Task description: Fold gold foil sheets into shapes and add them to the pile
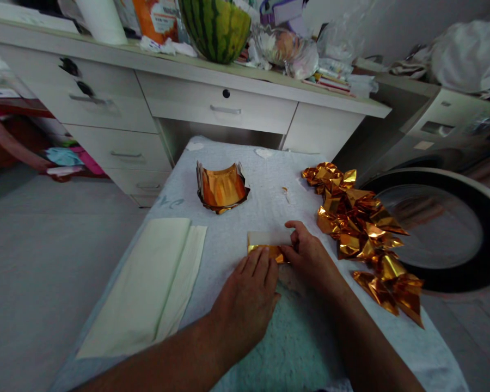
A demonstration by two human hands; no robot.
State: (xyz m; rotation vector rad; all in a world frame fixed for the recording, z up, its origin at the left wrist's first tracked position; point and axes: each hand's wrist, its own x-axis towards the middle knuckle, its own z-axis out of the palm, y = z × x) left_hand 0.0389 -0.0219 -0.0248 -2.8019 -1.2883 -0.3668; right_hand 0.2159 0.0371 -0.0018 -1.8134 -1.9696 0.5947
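Note:
A small sheet (269, 238), white along its far strip and gold along its near one, lies on the cloth-covered table (265, 185). My left hand (251, 288) rests flat with its fingertips on the gold part. At the sheet's right end, my right hand (310, 250) pinches the edge between thumb and curled fingers. A stack of gold foil sheets (222, 187), curved upward, stands beyond my hands. Folded gold foil pieces (351, 212) are heaped along the right side. Pale yellowish paper (147, 283) lies at the left.
A white cabinet with drawers (224, 103) stands behind the table, with a cut watermelon (218, 27) and a glass bowl (277, 46) on top. To the right is a washing machine with its round door (433, 223) open beside the table edge. A tiny scrap (286, 191) lies mid-table.

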